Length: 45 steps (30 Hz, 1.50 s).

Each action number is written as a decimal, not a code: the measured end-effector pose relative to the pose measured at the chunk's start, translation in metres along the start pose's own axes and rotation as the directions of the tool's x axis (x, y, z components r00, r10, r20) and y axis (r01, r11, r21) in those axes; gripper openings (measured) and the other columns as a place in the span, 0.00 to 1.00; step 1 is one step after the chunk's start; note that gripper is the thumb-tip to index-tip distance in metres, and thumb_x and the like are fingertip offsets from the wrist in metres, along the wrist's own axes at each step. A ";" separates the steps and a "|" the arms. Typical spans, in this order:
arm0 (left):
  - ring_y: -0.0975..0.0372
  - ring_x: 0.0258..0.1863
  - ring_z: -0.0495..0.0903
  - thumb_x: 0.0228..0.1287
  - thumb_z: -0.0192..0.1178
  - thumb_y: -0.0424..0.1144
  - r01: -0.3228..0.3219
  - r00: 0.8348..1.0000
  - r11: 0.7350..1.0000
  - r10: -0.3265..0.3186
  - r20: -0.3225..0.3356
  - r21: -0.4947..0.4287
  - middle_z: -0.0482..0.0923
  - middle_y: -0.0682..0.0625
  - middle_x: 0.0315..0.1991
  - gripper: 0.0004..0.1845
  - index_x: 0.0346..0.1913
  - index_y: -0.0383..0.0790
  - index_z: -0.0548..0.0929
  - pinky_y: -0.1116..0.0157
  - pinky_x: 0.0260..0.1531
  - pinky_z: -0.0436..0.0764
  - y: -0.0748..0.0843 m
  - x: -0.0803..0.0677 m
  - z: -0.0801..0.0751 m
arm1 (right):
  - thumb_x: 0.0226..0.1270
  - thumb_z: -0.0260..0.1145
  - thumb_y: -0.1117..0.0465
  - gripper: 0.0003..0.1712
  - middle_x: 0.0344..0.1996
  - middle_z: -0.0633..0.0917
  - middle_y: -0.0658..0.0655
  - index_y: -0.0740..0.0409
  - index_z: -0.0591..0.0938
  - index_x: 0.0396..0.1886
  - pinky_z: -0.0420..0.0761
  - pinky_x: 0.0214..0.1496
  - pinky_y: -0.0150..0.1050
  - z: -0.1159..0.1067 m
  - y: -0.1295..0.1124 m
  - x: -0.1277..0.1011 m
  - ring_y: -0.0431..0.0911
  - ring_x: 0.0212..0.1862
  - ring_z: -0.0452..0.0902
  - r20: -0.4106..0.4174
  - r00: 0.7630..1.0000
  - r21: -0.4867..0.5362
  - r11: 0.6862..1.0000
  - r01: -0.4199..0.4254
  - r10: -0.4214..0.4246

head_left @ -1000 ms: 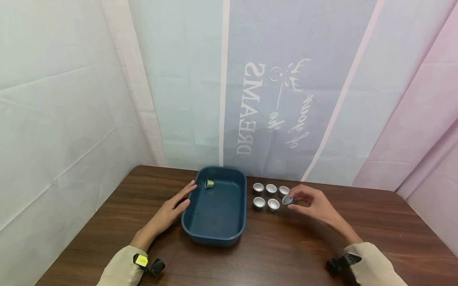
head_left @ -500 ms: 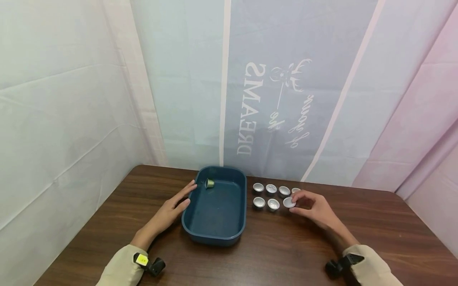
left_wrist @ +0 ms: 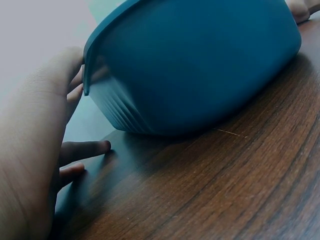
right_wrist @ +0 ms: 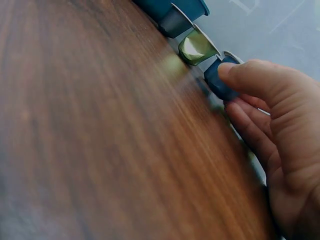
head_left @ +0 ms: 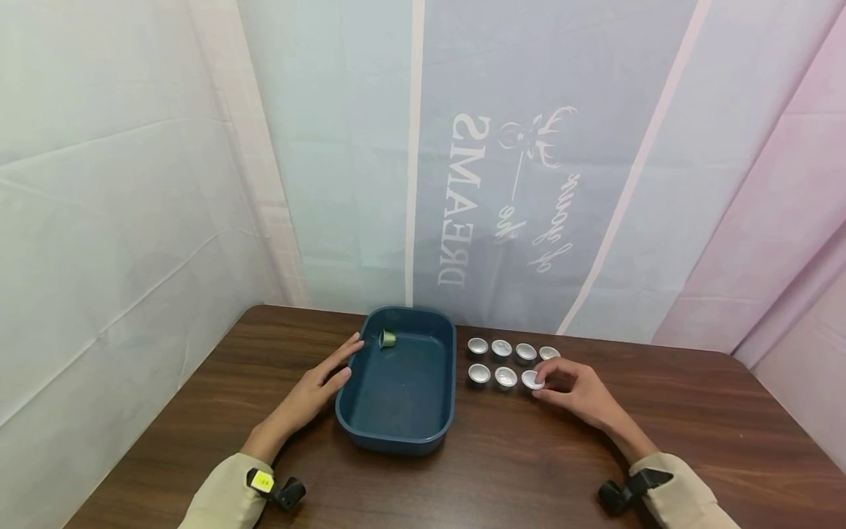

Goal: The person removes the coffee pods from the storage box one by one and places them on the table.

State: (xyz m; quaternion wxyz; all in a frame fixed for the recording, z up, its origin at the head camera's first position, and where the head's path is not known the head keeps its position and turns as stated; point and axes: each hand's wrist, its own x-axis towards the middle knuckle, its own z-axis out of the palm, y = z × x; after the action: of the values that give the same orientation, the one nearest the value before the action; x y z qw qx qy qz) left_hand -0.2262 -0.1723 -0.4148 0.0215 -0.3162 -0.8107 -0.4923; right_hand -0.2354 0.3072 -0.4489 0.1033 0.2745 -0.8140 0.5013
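Observation:
My right hand (head_left: 571,389) pinches a dark blue coffee capsule (right_wrist: 218,80), silver lid up, at the right end of the nearer row. A green capsule (right_wrist: 196,47) and a grey-blue capsule (right_wrist: 175,23) stand beside it in the right wrist view. In the head view a back row of silver-lidded capsules (head_left: 501,349) lies behind. My left hand (head_left: 311,393) rests with spread, fairly straight fingers against the left side of a blue rectangular tub (head_left: 396,445). Inside the tub a green capsule (head_left: 388,339) lies on its side near the far left corner.
Everything stands on a dark brown wooden table (head_left: 502,470). A printed fabric backdrop (head_left: 357,184) hangs right behind its far edge, and another pale cloth (head_left: 132,220) hangs along the left side.
The right hand has brought its capsule down into line with the nearer row. It also moved right and nearer, uncovering the back row's last capsule. The left hand and tub stayed put.

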 end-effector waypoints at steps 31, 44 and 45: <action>0.49 0.71 0.52 0.75 0.45 0.32 -0.004 1.000 1.000 0.004 0.006 0.014 0.47 0.48 0.75 0.26 0.73 0.39 0.59 0.41 0.59 0.62 0.002 0.000 0.000 | 0.50 0.75 0.72 0.15 0.48 0.80 0.64 0.58 0.82 0.38 0.82 0.41 0.38 -0.007 -0.002 -0.006 0.48 0.46 0.80 0.027 0.995 -0.001 0.995 0.096 -0.096; 0.46 0.71 0.53 0.75 0.45 0.33 -0.021 1.000 1.000 0.021 0.003 0.020 0.48 0.45 0.75 0.26 0.73 0.37 0.59 0.40 0.59 0.62 0.002 0.000 -0.001 | 0.42 0.76 0.79 0.20 0.45 0.79 0.70 0.66 0.83 0.39 0.82 0.33 0.41 -0.016 -0.019 0.001 0.53 0.36 0.82 -0.020 0.973 -0.067 0.971 0.229 -0.231; 0.46 0.71 0.53 0.75 0.45 0.33 -0.022 1.000 1.000 0.022 0.002 0.020 0.48 0.45 0.75 0.26 0.73 0.37 0.59 0.40 0.59 0.62 0.002 0.000 -0.001 | 0.42 0.76 0.79 0.21 0.45 0.79 0.71 0.67 0.82 0.38 0.82 0.32 0.41 -0.015 -0.024 0.003 0.53 0.34 0.82 -0.017 0.969 -0.080 0.966 0.244 -0.246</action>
State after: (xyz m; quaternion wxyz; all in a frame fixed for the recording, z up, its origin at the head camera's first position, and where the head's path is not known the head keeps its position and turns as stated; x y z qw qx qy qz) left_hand -0.2256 -0.1722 -0.4129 0.0294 -0.3253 -0.8121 -0.4835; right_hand -0.2260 0.3112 -0.4220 0.1860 0.3620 -0.7913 0.4564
